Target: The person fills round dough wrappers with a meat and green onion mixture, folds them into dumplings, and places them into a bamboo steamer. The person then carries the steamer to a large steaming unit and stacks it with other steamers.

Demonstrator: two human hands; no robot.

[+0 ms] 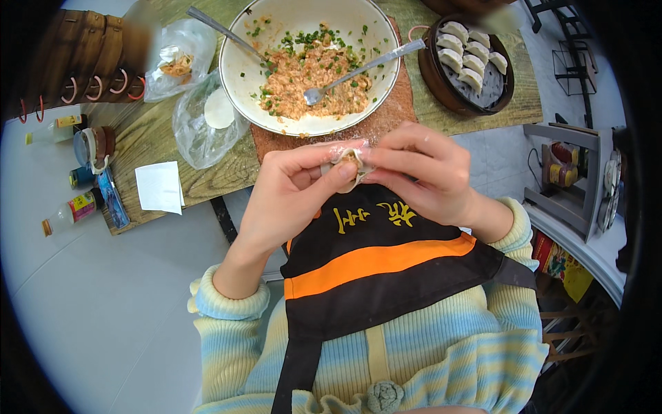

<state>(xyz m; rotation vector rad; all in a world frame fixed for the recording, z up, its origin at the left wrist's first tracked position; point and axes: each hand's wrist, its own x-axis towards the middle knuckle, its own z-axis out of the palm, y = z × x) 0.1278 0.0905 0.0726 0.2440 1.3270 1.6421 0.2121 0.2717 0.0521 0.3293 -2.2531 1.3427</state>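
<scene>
Between my two hands is a partly folded dumpling, its filling visible in the opening of the dough. My left hand grips it with the thumb across the filling. My right hand pinches the wrapper's edge from the other side; flour dusts the fingertips. Just beyond my hands stands a white enamel bowl of minced filling with chopped green onion. One metal spoon rests in it towards the right, and another metal utensil leans on the left rim.
At the right, a round steamer holds several finished dumplings. Left of the bowl lie a plastic bag with round wrappers and another bag. Stacked steamers, a white napkin, a phone and bottles are farther left.
</scene>
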